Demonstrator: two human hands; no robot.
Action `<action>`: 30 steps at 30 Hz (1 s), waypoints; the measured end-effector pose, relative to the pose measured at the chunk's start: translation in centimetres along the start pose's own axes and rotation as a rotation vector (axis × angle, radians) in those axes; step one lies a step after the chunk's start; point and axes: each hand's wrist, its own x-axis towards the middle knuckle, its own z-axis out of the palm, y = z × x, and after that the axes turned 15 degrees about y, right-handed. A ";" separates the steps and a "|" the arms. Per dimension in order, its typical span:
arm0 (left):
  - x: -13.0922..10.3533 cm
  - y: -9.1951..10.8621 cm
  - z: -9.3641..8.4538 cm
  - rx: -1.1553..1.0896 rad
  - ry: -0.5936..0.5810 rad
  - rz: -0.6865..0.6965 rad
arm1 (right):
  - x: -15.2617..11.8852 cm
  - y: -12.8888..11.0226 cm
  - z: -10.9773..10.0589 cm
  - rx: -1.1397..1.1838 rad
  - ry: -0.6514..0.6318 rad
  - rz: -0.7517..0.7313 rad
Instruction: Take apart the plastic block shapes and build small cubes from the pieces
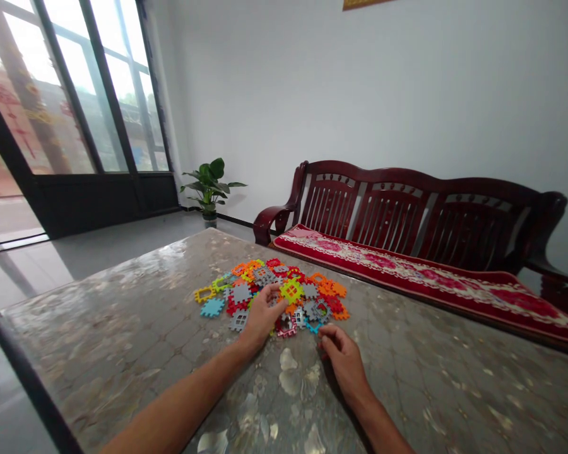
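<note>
Toothed plastic building pieces lie in a loose, many-coloured pile on the table (170, 340). My left hand (264, 315) reaches over the middle of it, its thumb and fingers closed on the left edge of a yellow-green square piece (292, 291) with a window cut-out. Just right of the pile's near edge, my right hand (344, 354) is loosely curled, and no piece shows in its fingers. A blue piece (313, 326) lies close to those fingertips. Nearby are a grey window piece (239, 320) and a light blue piece (213, 308). My left hand hides part of the pile.
Beyond the table stands a dark red wooden bench (388, 208) with a red flowered seat cover (383, 260). A potted plant (211, 183) is on the floor near the wall. Black-framed glass doors (89, 113) are at the left.
</note>
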 end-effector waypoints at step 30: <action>13.7 -5.0 -16.7 0.848 0.182 0.178 | -0.3 0.1 -0.5 -0.119 0.189 -0.097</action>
